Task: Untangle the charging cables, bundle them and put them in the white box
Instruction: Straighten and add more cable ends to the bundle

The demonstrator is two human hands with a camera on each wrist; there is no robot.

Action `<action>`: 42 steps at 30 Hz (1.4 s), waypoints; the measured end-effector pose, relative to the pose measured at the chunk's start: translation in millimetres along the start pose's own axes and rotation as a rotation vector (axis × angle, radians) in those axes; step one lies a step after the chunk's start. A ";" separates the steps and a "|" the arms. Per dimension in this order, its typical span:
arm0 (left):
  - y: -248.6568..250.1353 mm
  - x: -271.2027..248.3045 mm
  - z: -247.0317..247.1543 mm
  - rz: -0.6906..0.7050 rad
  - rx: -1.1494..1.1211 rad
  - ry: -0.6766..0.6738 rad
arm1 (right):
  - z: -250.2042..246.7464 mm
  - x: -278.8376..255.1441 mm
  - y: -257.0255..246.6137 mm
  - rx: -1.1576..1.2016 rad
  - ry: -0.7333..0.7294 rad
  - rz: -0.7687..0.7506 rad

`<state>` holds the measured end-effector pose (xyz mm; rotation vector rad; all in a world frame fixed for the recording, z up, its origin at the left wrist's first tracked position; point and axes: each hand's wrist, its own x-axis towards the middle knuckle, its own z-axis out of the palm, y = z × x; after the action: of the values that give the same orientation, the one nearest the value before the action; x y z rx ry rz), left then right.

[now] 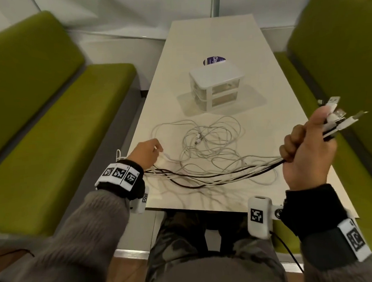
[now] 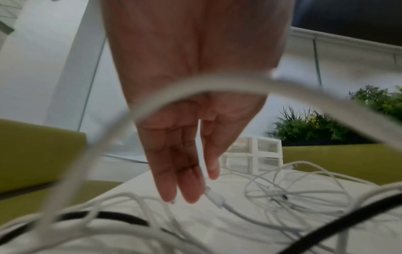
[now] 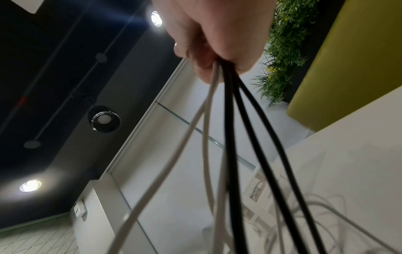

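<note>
A loose tangle of white charging cables (image 1: 210, 139) lies on the pale table (image 1: 208, 39), in front of the white box (image 1: 217, 84) with clear drawers. My right hand (image 1: 306, 133) is raised at the table's right edge and grips a bunch of black and white cables (image 3: 230, 106). Their USB plugs (image 1: 335, 113) stick out above the thumb. These cables sag leftward to my left hand (image 1: 157, 149), which rests low at the table's left edge. Its fingers (image 2: 187, 185) are straight and point down at a white connector (image 2: 214, 197). One white cable (image 2: 195, 86) drapes across the palm.
Green padded benches (image 1: 52, 125) (image 1: 336, 49) flank the table on both sides. A round purple sticker (image 1: 214, 60) lies behind the box. Green plants (image 2: 315, 127) stand beyond the right bench. The far half of the table holds only the box and sticker.
</note>
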<state>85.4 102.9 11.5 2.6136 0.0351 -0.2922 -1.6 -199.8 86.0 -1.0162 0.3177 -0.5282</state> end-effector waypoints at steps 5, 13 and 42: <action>6.3 23.6 14.8 0.046 0.266 -0.133 | -1.0 -1.1 19.5 0.023 -0.033 0.042; 28.1 21.2 -3.4 0.083 -0.088 -0.036 | -4.3 3.4 24.2 0.031 -0.007 0.117; 134.8 -38.6 74.0 0.594 -0.457 -0.055 | -14.1 21.0 42.7 -0.044 0.002 0.036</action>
<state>43.6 -49.6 22.1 2.0447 -0.6088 -0.1210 20.5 -203.7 41.8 -1.0508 0.3506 -0.4915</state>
